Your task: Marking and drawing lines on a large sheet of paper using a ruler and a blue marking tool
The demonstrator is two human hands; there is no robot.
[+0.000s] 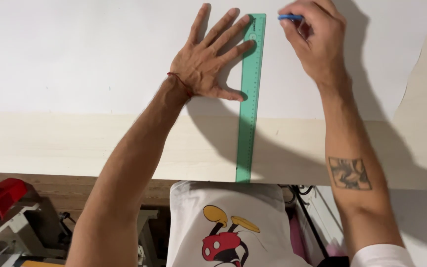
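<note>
**Ruler pinned flat, pen at its top end**

The left hand [208,62] lies palm down on a white sheet [75,54], fingers spread wide and pointing toward 1 o'clock. Its fingertips and thumb press on the left edge of a green ruler [249,99], holding it flat; nothing is gripped in this hand. A red string circles the wrist.

The ruler runs almost straight from 12 to 6 o'clock, tilted slightly so that its top end leans right. Its upper part lies on the sheet, its lower part crosses a pale wood bench [50,143], and its bottom end reaches the near edge of the bench.

The right hand [317,39] sits at 1 o'clock, just right of the top of the ruler. Its fingers are curled shut around a blue pen [290,17], of which only a short length shows, pointing left toward the ruler. Whether the tip touches the sheet cannot be told. The right forearm carries a dark tattoo.

The sheet covers the far part of the bench, from 9 to 3 o'clock.

At 6 o'clock the person's white shirt [223,217] shows a red, yellow and black cartoon print. At 8 o'clock, below the bench edge, a red object [1,195] rests on a grey frame.
</note>
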